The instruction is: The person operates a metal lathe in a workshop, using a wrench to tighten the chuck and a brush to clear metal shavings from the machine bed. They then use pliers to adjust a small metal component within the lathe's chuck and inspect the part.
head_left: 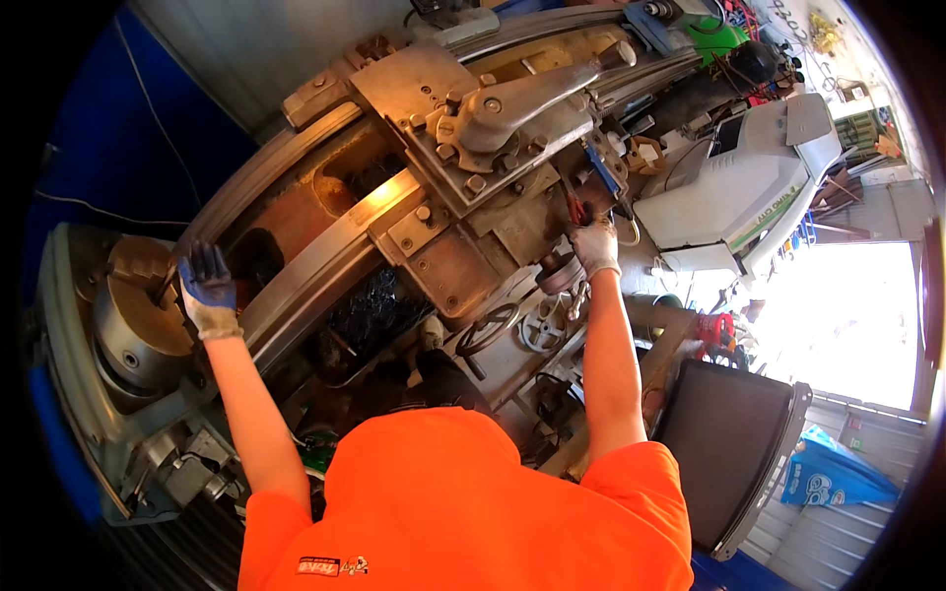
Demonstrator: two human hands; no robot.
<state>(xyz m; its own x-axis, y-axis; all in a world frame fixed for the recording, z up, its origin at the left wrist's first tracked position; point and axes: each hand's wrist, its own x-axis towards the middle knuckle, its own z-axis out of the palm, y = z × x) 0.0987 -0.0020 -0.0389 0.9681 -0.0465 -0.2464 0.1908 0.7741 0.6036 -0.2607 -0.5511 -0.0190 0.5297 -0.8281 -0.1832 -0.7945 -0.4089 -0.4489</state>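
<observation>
Blazing orange on the short-sleeved cloth shirt (443, 492), with a small patch of print on the back! The left hand (209, 291) sports a fabric glove, blue on the fingers, off-white at the cuff; the right hand (595, 246) shows off-white too. Silver-grey and brown on the round metal chuck (143, 330), brown-grey glinting gold on the long metal rail (325, 246), and there's a green stripe across the boxy white machine housing (734, 187)!

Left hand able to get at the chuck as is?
Probably yes: the left hand is right beside the chuck, with nothing visible blocking the way. Whether they touch, I can't tell.
</observation>
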